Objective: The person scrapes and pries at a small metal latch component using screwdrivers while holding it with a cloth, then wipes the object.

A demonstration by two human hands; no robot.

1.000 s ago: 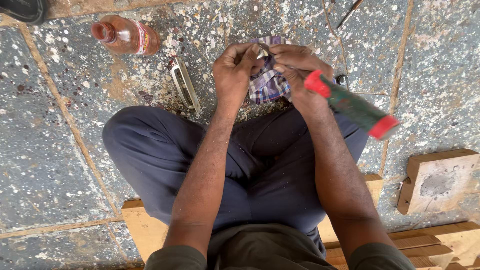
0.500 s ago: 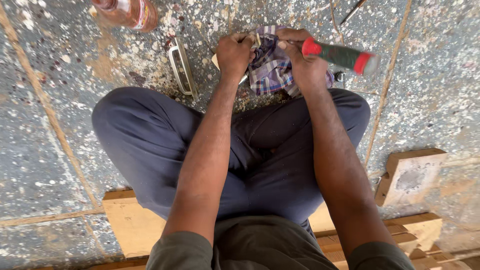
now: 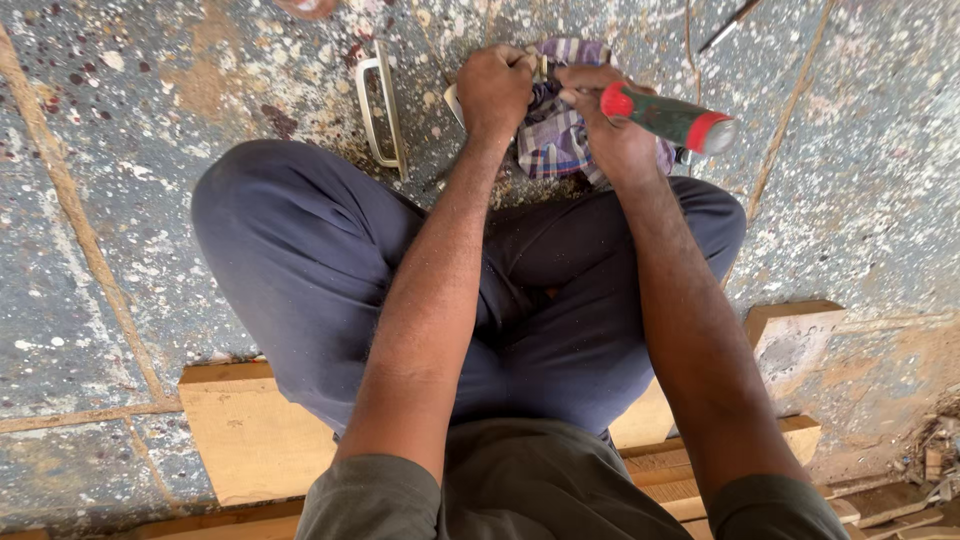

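We sit low on a plank (image 3: pixel 250 430), legs folded, both hands out front over the speckled floor (image 3: pixel 120 200).

Left hand (image 3: pixel 497 88) is curled shut, fingers pinching the top edge of the checked cloth (image 3: pixel 550 140) and what looks like a small pale piece tucked against it; we cannot tell what that piece is.

Right hand (image 3: pixel 610 135) is also closed, wrapped round the neck of a tool with a green and red handle (image 3: pixel 665 117). The handle sticks out to our right; the working end is hidden in the cloth, so we cannot tell if it is a screwdriver or a chisel.

The cloth lies bunched on the floor just past our knees, between the two hands and touching both.

Handling, as we judge it:
- Cloth: soft, light, limp. It will bunch and slide, so pinch an edge or a fold.
- Tool: rigid, with moderate weight. The moulded handle is the sure grip; the tip side is likely sharp.

Nearby:
- Metal pull handle (image 3: pixel 380 105) flat on the floor, left of the left hand, apart from it.
- Wood block (image 3: pixel 795 335) by our right knee.
- Shavings (image 3: pixel 930 460) at far right.
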